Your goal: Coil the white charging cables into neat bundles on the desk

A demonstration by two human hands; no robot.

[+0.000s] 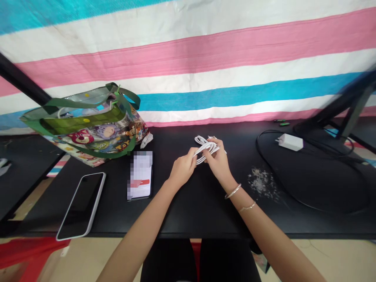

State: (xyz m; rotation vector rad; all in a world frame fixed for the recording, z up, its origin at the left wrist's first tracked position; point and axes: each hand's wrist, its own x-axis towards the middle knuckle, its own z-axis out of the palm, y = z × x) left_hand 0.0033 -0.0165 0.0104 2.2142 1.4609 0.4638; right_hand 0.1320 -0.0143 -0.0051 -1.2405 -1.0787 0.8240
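Our left hand (182, 168) and right hand (217, 163) grasp the white cable (208, 145) right of the lit phone (141, 175); it looks light, springy, best held around its loops.

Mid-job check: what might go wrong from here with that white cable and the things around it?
The white cable is bunched in loops between the left hand and right hand, so it may tangle.
The white-rimmed phone lies at the table's front edge; a bump might tip it off.
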